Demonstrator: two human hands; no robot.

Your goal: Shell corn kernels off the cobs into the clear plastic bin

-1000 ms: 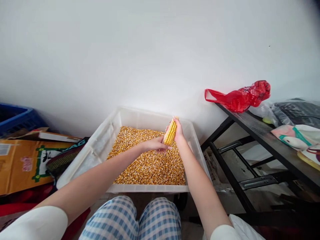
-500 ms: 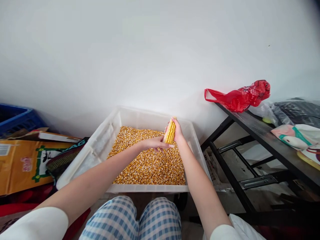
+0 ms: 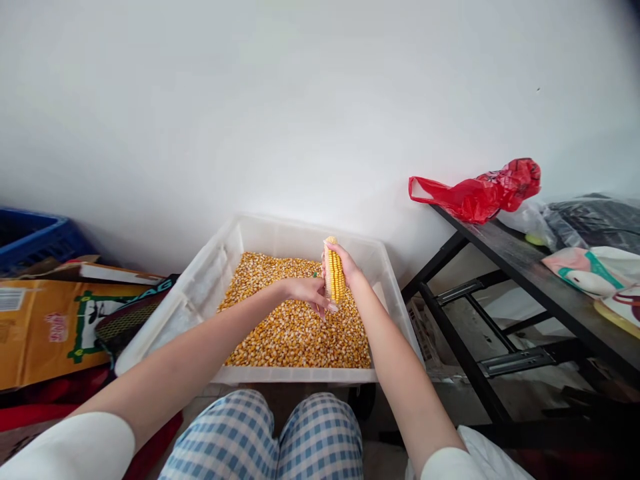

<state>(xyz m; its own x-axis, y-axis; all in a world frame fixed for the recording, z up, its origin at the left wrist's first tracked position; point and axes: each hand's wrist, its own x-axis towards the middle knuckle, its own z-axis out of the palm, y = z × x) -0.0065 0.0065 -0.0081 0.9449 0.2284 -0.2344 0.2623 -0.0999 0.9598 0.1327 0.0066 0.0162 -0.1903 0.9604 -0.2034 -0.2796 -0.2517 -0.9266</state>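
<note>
An ear of corn point(image 3: 335, 275) stands nearly upright over the tub, yellow kernels on its right side and a paler strip along its left. My right hand point(image 3: 346, 264) is closed around its upper part from the right, thumb near the top. At its lower left is my left hand point(image 3: 311, 292), fingers apart and pointing right and down, the tips at the ear's lower end. Whether they press on it is hard to see. Loose corn kernels point(image 3: 295, 337) lie below both hands in a translucent plastic tub point(image 3: 200, 277).
To the right stands a black metal frame table point(image 3: 520, 267) with a red plastic bag point(image 3: 480, 197) on it. On the left are a yellow cardboard box point(image 3: 37, 340) and a blue crate point(image 3: 40, 243). My checked knees point(image 3: 225, 433) are close to the tub's front edge.
The ear of corn and my right hand have shifted slightly left, and the ear is now more upright. My left hand has moved a little lower beside it, its fingers pointing further down.
</note>
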